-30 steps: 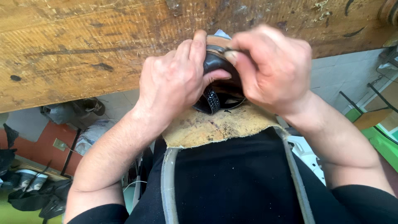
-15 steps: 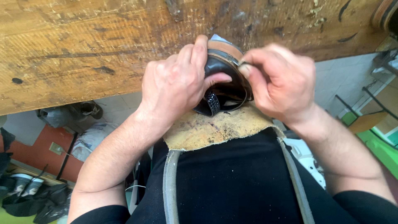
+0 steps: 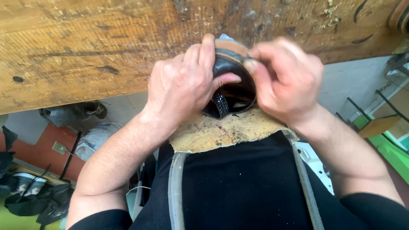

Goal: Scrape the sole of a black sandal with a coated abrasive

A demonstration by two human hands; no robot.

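- Your left hand (image 3: 183, 87) is wrapped around a black shoe (image 3: 232, 91), fingers curled over its upper side and the thumb pushed into the dark opening; that grip is closed firmly on the shoe.
- Your right hand (image 3: 287, 81) meets the shoe from the other side, with fingertips (image 3: 251, 64) pinched on the rim at the tan sole edge (image 3: 230, 44); it is blurred, yet the pinch reads as closed on the shoe.
- The shoe sits between both hands, just below the edge of the worn wooden surface (image 3: 106, 47) and above your lap; whether it touches the wood cannot be told.
- A strip with a pale dotted pattern (image 3: 220, 104) hangs at the lower front of the shoe opening, just beside your left thumb.
- Under the shoe lies the scuffed tan top of an apron (image 3: 221, 132), flecked with dark marks, with grey straps (image 3: 177, 191) running down over your black shirt (image 3: 238, 187).
- The wooden surface fills the upper part of the view, scratched and dotted with bits of debris.
- To your left, on the floor, stand a bulging white sack (image 3: 96, 138) and a heap of dark shoes (image 3: 30, 196), well apart from your hands.
- To your right, a black metal frame (image 3: 362, 113) stands beside a green patch of floor (image 3: 390, 149).
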